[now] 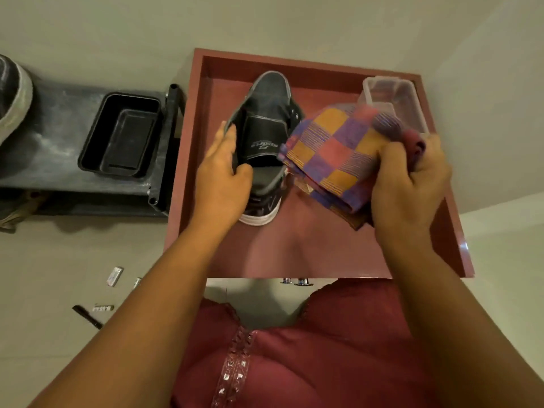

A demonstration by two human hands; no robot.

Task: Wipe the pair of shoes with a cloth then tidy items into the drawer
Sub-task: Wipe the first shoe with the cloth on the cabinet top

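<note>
Nearest the lens: two bare forearms above a maroon garment [338, 363], reaching forward into an open maroon drawer [188, 148]

Left hand [223, 175]: fingers curled round the near edge of a black shoe [265, 125], thumb inside the opening; grip closed on it. Shoe in the left half of the drawer, resting on top of something with a white sole [259, 217], probably the second shoe of the pair, mostly hidden beneath

Right hand [409, 184]: fingers closed round a folded checked cloth [335, 154] in orange, pink and purple, held over the right half of the drawer, just beside the shoe; contact between cloth and shoe not discernible. Cloth edge blurred

Behind the cloth, in the far right corner of the drawer: a clear plastic container [394, 98]

Outside the drawer, to the left: a dark shelf [53, 136] bearing a black tray [120, 136] and part of another shoe [11, 92] at the frame edge. On the pale floor [44, 275] near the left arm: several small items, among them a dark pen [86, 316]

Judged stage: late. Shoes already in the drawer, cloth folded and on its way in, so wiping apparently finished; cleanliness of the shoes not assessable. Remaining, by appearance: setting down the cloth, gathering the small floor items, possibly closing the drawer
</note>
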